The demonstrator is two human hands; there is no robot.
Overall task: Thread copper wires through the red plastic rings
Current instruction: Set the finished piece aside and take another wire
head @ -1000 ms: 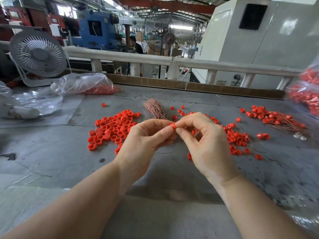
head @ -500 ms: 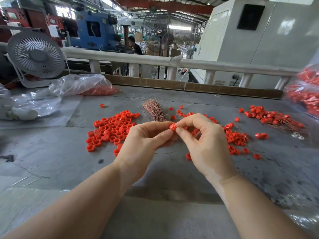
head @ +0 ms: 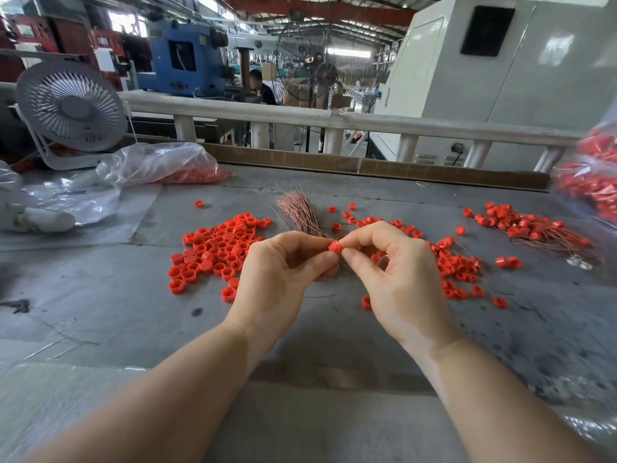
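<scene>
Two bare hands meet above the middle of the grey metal table point(head: 100, 295), pinching one small red plastic ring point(head: 335, 246) between them. The right hand point(head: 397, 279) grips the ring with thumb and forefinger, its other fingers curled under; the left hand point(head: 280, 279) has thumb and forefinger tips closed against the ring's left side — probably nipping a copper wire there, though the wire at that spot is too fine to make out. A thin loop of wire point(head: 325, 295) shows just below the hands, at their 6 o'clock.

From the held ring, a brush-like bundle of bare copper wires point(head: 298, 212) lies on the table at 11 o'clock, just behind the left hand. A loose heap of unthreaded red rings point(head: 217, 248) spreads at 9 o'clock, near the left hand. Rings tangled with wire point(head: 457, 265) lie at 3 o'clock, partly hidden by the right hand, and a further pile of wired rings point(head: 531, 227) sits well apart at 2 o'clock.

A clear plastic bag holding red rings point(head: 167, 165) rests at 10 o'clock near the table's far edge, with a small white desk fan point(head: 71, 106) beyond it — upright, facing the table.
</scene>
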